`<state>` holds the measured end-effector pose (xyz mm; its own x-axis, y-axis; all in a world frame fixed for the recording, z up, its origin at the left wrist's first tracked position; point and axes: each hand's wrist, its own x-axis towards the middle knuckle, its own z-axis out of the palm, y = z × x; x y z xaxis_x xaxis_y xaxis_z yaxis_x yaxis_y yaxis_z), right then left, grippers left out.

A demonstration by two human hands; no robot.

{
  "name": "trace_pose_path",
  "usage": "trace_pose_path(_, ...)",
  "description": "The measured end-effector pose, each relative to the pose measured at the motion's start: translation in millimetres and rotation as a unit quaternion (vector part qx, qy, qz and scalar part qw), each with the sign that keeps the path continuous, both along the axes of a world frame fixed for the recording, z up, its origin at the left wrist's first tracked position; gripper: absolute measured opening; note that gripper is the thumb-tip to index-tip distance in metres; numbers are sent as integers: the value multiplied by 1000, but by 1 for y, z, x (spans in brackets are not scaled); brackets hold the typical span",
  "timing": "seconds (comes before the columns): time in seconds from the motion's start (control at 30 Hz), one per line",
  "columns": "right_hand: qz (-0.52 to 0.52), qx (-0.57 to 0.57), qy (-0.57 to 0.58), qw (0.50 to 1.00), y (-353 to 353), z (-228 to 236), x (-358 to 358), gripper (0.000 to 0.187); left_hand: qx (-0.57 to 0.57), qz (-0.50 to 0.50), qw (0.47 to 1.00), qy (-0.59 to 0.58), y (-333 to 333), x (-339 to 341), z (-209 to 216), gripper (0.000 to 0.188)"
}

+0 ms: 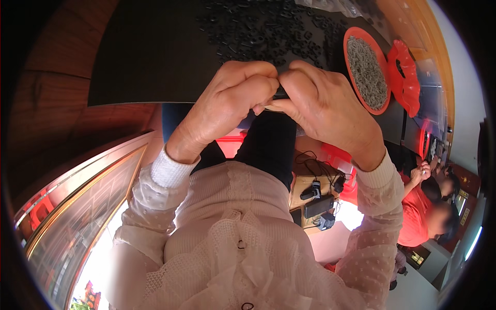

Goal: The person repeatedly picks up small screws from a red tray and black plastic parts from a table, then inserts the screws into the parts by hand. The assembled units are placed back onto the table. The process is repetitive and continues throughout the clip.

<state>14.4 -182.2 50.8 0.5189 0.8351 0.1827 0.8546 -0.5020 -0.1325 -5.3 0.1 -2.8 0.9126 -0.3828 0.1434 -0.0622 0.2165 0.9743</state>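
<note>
My left hand (pixel 231 98) and my right hand (pixel 325 106) meet over the near edge of the black-covered table (pixel 150 57), knuckles almost touching. Both are closed, fingers bent in a pinch. Between the fingertips shows a bit of a small black piece (pixel 280 93); the fingers hide most of its shape. Just beyond my hands lie many loose small black pieces (pixel 268 31), scattered across the table. Near my right hand stands an orange-red bowl (pixel 356 31) full of thin grey metal pieces (pixel 367 72), too small to name.
Right of the bowl is a red dish with a wavy rim (pixel 402 77). Clear plastic wrap (pixel 330 6) lies at the far edge. Below the table, black adapters (pixel 318 206) and cables sit on a wooden box. At far right, a person in red (pixel 416 222) works.
</note>
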Motion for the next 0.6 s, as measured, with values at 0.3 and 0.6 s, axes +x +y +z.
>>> trace_pose_path(0.3,16,54,13,998,1,-6,3,34,18,19,998,-65,-1,3,-8,18)
trace_pose_path(0.6,-11,-5,-49,999,-9,-9,2,38,17,-25,998,58,-4,4,5,20)
